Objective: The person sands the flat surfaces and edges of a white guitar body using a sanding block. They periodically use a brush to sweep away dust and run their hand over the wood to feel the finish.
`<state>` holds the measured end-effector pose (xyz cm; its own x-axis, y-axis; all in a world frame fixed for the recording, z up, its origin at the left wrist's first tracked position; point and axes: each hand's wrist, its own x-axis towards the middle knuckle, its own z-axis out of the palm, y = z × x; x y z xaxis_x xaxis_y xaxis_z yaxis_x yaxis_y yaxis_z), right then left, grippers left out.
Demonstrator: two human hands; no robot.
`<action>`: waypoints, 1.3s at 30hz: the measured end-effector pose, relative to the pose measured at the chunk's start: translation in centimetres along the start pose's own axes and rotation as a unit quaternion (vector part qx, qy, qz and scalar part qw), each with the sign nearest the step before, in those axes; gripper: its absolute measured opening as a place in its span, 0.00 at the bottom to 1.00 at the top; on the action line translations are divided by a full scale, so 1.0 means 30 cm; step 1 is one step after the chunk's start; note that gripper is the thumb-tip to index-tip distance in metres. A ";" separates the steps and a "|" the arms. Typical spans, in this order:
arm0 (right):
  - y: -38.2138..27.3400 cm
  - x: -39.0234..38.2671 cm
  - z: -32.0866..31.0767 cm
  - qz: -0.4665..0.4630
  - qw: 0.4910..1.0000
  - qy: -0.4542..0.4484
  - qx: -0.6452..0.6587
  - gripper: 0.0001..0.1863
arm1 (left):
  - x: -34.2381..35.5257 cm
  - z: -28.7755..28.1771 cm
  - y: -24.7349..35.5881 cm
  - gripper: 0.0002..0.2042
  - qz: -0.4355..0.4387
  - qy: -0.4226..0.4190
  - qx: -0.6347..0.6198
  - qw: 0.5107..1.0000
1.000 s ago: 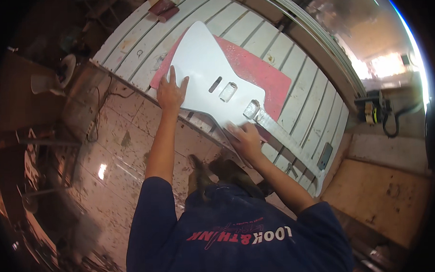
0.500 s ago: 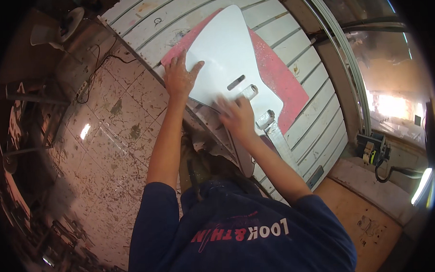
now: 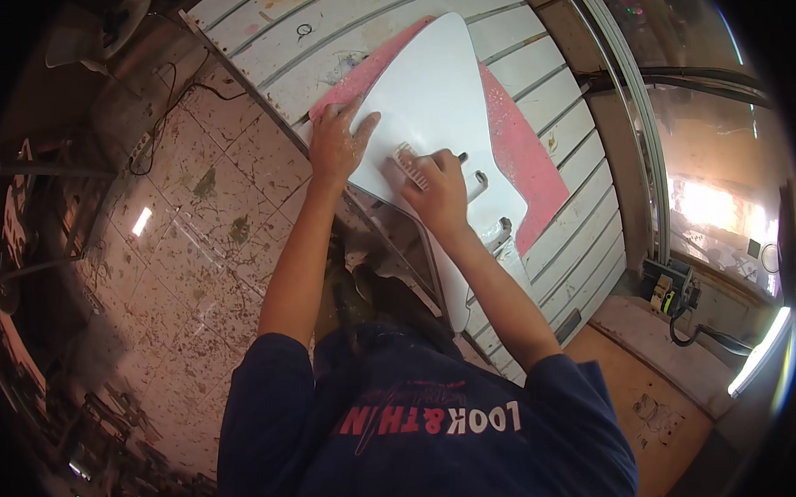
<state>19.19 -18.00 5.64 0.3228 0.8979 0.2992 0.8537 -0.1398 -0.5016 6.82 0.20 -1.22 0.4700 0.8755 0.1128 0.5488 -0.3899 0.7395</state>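
A white, angular electric guitar body [image 3: 441,89] lies face up, with cut-out slots near its right side. My left hand [image 3: 337,145] rests on its left edge, fingers spread and thumb apart. In my right hand [image 3: 440,190] is a small pale block with a ridged edge [image 3: 408,163], pressed against the white surface left of the slots. My fingers wrap over the block and partly hide it. They also cover part of the nearest slot.
Beneath the guitar body is a pink sheet [image 3: 526,148] on a slatted white table [image 3: 580,185]. A metal post [image 3: 634,91] stands at the right, beside a device with a hose [image 3: 667,287]. The stained tiled floor [image 3: 213,220] and a cable [image 3: 161,125] are at the left.
My right hand was smeared by motion and now shows sharply, a little higher on the surface, with the block visible. My left hand stays on the edge. The whole view has shifted slightly.
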 end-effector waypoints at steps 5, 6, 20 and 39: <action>0.034 -0.309 -0.137 0.031 0.999 -0.037 -0.025 0.32 | 0.034 -0.048 -0.038 0.23 -0.003 -0.039 -0.067 0.997; 0.042 -0.327 -0.140 0.060 0.998 -0.035 -0.009 0.33 | 0.036 -0.047 -0.039 0.21 0.009 -0.035 -0.051 0.998; 0.032 -0.097 -0.003 -0.003 0.997 -0.044 -0.062 0.28 | 0.059 -0.084 -0.070 0.26 0.009 -0.097 -0.101 0.990; -0.130 0.045 0.134 -0.009 0.999 -0.049 -0.021 0.27 | 0.118 -0.074 -0.222 0.18 -0.068 -0.261 -0.313 0.910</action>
<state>14.66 -14.57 4.75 0.2670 0.9370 0.2253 0.8760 -0.1386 -0.4619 3.30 6.55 -4.26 0.7819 0.5840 -0.2181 0.2011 0.0950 0.9750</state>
